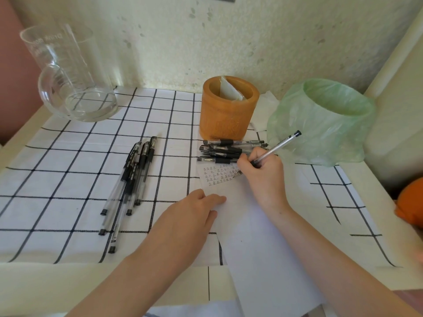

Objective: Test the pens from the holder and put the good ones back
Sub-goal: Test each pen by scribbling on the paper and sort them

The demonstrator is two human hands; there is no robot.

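In the head view, the right hand (263, 177) grips one pen (278, 147) in a writing hold, with fingers and thumb curled around the lower barrel. The tip touches the paper (258, 236) beside rows of small test marks. The long axis of the pen slants: the tip is low and to the left, and the back end points up and to the right, toward the green-lined bin (325, 120).

The left hand (194, 216) lies flat on the left edge of the paper with straight fingers. It presses the sheet and holds nothing.

The holder (229, 108) stands upright just beyond the right hand and a little to its left, with the mouth upward. Inside it I see only something white, maybe folded paper, and no pens. Between hand and holder lies a pile of pens (225, 151), almost crosswise. A second group of pens (135, 179) lies well apart on the left, on the checked cloth (68, 179).

I judge that the right hand is clearly nearer to the holder. If this pen is good, it must be turned nearly upright before going in.
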